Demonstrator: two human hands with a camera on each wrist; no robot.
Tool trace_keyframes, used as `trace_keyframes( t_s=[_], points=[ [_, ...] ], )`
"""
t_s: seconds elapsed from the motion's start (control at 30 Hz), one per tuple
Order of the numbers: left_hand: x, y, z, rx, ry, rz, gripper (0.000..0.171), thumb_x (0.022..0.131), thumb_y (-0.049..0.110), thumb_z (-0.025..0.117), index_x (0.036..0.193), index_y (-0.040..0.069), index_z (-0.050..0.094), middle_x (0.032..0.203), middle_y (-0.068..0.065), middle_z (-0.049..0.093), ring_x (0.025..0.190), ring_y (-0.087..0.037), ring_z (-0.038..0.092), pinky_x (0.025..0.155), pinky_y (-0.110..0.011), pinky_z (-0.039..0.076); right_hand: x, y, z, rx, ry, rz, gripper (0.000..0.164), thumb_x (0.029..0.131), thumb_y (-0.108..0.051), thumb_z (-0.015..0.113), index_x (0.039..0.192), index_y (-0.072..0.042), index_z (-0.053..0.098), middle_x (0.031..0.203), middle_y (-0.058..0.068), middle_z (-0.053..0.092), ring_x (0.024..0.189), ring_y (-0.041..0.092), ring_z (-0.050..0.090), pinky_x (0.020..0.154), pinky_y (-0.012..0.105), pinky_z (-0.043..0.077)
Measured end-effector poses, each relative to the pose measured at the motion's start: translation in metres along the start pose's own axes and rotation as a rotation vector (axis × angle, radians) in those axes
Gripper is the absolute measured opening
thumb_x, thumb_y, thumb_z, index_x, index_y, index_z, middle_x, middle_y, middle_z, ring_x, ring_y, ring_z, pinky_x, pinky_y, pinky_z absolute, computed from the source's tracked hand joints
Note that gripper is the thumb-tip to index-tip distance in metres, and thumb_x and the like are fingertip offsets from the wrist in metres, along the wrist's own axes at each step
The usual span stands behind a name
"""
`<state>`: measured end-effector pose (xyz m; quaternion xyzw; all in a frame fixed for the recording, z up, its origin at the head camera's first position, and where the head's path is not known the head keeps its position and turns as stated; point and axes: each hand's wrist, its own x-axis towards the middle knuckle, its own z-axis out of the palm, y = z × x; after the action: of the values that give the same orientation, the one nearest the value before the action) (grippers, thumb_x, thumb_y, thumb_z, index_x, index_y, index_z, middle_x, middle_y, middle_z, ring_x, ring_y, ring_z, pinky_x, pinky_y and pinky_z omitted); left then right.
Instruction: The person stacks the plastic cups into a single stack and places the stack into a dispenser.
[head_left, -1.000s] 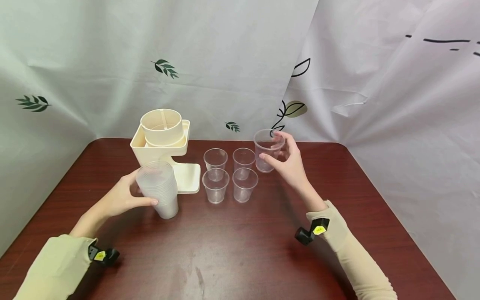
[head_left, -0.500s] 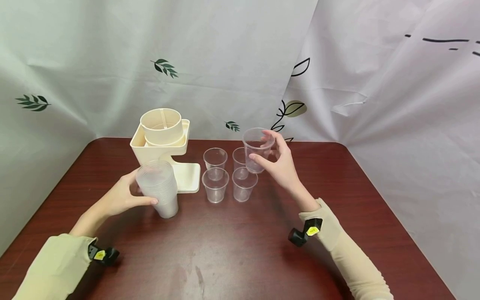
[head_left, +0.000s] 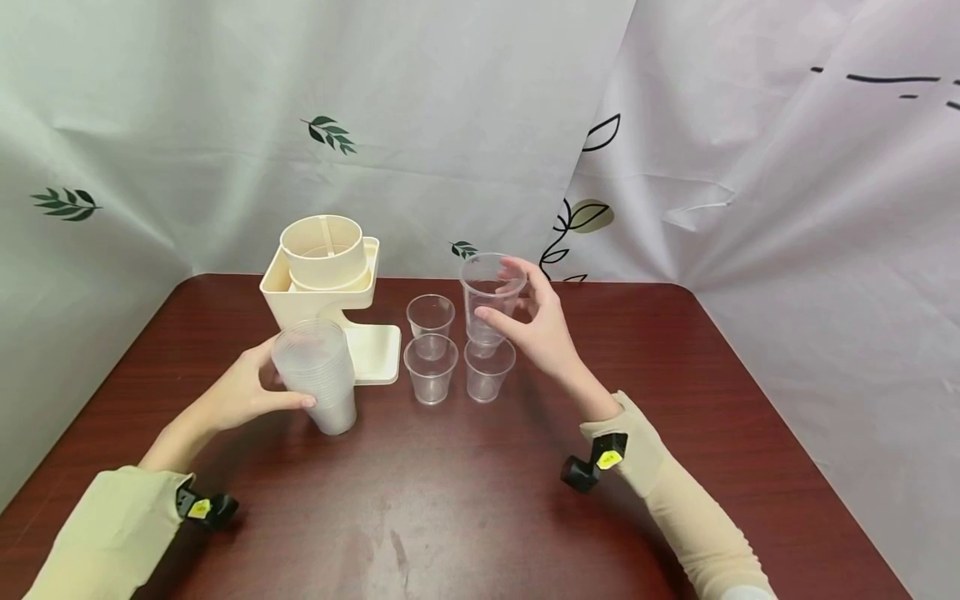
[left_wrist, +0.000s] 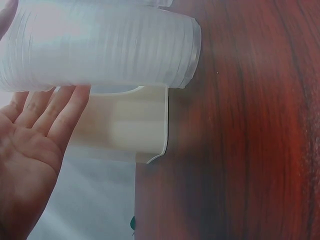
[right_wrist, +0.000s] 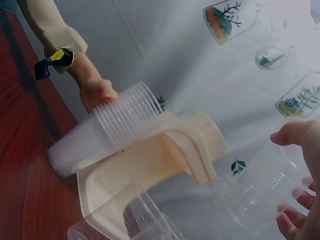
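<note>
Looks partway done to me. Taking 12 o'clock as the far side of the table [head_left: 450, 508], I can clearly count three cups standing upright, so those seem sorted: a front-left cup [head_left: 431, 379], a front-right cup [head_left: 487, 379] at its 3 o'clock, and a back-left cup [head_left: 429, 312] at its 12. Could be a fourth at back right, but it's too muddled behind see-through plastic for me to call.

The held cup [head_left: 477, 296] is in the right hand [head_left: 543, 333], thumb and fingers pinching its side, at 12 o'clock from the front-right one. Can't tell if its base touches anything, so I'd count it as not placed yet.

Over at 9 o'clock from the front-left cup, the left hand [head_left: 236, 396] has a wide grip round the stack of cups [head_left: 318, 371], which leans with its mouth toward 11. Loads nested in there, so plenty's left unused, I reckon. The cream stand [head_left: 318, 304] sits at 12 o'clock from the stack. How many more cups get separated, no clue.
</note>
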<state>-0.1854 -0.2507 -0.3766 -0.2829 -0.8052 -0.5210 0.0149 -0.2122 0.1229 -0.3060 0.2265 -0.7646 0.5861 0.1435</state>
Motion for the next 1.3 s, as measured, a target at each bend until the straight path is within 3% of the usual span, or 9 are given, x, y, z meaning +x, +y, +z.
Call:
trace_keyframes(
  t_s=[0.27,0.5,0.7,1.1,1.3],
  points=[
    [0.0,0.0,0.0,0.002,0.001,0.001,0.079,0.07,-0.01,0.077,0.139,0.005,0.041,0.116,0.018,0.058,0.099,0.002,0.058,0.075,-0.018,0.055,0.004,-0.004,0.009,0.037,-0.03,0.005,0.063,0.078,-0.005,0.075,0.135,-0.01,0.047,0.124,0.01,0.055,0.107,0.022,0.058,0.079,0.027,0.048],
    [-0.001,0.0,0.0,0.011,0.006,0.004,0.08,0.07,-0.01,0.077,0.139,0.005,0.041,0.116,0.018,0.058,0.099,0.003,0.058,0.075,-0.018,0.054,0.007,-0.009,0.018,0.057,-0.056,-0.003,0.064,0.079,-0.004,0.075,0.135,-0.007,0.046,0.121,0.013,0.056,0.103,0.028,0.063,0.084,0.027,0.051],
    [0.0,0.0,0.0,0.008,0.004,0.007,0.079,0.07,-0.01,0.077,0.139,0.006,0.041,0.116,0.018,0.058,0.099,0.003,0.058,0.075,-0.018,0.054,0.009,-0.015,0.026,0.083,-0.07,-0.025,0.063,0.078,-0.003,0.074,0.134,-0.005,0.046,0.121,0.015,0.055,0.1,0.024,0.061,0.087,0.032,0.052],
    [-0.001,0.0,0.001,0.001,0.003,0.006,0.08,0.07,-0.01,0.077,0.139,0.007,0.041,0.117,0.018,0.058,0.099,0.003,0.058,0.074,-0.018,0.054,0.012,-0.022,0.042,0.121,-0.104,-0.064,0.064,0.078,-0.001,0.074,0.134,-0.003,0.045,0.12,0.018,0.054,0.103,0.034,0.06,0.087,0.037,0.052],
    [-0.001,-0.001,0.001,0.008,0.004,-0.005,0.079,0.071,-0.009,0.077,0.139,0.006,0.041,0.117,0.018,0.058,0.099,0.003,0.058,0.074,-0.019,0.055,0.013,-0.025,0.049,0.14,-0.128,-0.059,0.065,0.078,-0.001,0.074,0.135,-0.005,0.045,0.121,0.015,0.053,0.105,0.033,0.058,0.087,0.036,0.052]
  ],
)
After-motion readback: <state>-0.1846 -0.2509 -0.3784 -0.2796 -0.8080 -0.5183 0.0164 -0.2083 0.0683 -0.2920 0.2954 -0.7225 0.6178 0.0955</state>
